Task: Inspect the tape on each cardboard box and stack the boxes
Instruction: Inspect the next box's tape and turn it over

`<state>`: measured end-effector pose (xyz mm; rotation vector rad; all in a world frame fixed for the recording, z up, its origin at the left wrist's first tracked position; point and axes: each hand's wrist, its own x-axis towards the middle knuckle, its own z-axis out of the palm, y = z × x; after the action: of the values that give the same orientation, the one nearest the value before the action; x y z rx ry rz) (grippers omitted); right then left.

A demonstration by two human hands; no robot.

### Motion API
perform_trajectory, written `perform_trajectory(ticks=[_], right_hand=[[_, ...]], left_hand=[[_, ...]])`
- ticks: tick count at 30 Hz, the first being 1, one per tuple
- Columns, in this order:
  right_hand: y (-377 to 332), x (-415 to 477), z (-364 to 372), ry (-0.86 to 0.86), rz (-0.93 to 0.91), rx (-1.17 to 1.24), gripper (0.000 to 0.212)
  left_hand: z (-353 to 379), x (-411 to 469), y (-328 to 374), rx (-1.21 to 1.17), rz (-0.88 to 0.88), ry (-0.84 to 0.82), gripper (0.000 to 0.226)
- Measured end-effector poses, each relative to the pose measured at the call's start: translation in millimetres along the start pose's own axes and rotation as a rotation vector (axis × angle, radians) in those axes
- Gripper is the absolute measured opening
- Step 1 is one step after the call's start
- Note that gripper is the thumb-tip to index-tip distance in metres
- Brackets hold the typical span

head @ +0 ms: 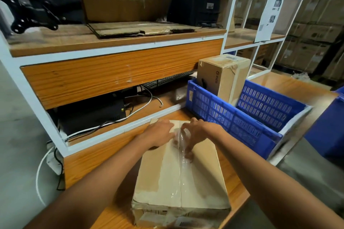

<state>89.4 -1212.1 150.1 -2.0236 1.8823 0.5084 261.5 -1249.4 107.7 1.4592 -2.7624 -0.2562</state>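
Observation:
A worn cardboard box [201, 178] lies on the wooden table in front of me. A strip of clear tape [181, 165] runs along its top seam. My left hand [160, 133] rests flat on the far left part of the top. My right hand [193, 135] has curled fingers on the tape, pressing it near the seam; part of the tape looks lifted there. A second, smaller cardboard box [223, 78] stands upright inside a blue plastic crate [232, 119] to the right.
White-framed wooden shelving [119, 72] stands behind the table, with a keyboard [167, 80], cables and a black device below, flattened cardboard [137, 29] and a box above. Stacked cartons [316, 29] fill the far right. Another blue crate [329, 130] sits at the right edge.

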Motion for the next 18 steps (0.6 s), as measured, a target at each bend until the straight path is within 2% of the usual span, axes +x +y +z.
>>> perform_trajectory(ticks=[2, 4, 8, 11, 14, 18], right_hand=[[-2, 4, 3, 0.038, 0.003, 0.013, 0.11], [-3, 8, 11, 0.073, 0.002, -0.015, 0.111], [3, 8, 8, 0.075, -0.036, -0.033, 0.107], [17, 4, 2, 0.061, -0.043, 0.022, 0.085], [36, -6, 14, 0.127, -0.018, 0.036, 0.063], [46, -11, 29, 0.203, 0.013, 0.193, 0.074]], left_hand=[[-1, 2, 0, 0.019, 0.007, 0.105, 0.036], [5, 2, -2, 0.045, 0.011, 0.146, 0.032], [-3, 6, -7, 0.028, 0.027, 0.067, 0.036], [-8, 2, -12, 0.051, 0.039, -0.025, 0.039], [-3, -7, -22, 0.053, -0.044, -0.001, 0.042], [0, -9, -19, 0.075, -0.118, -0.042, 0.042]])
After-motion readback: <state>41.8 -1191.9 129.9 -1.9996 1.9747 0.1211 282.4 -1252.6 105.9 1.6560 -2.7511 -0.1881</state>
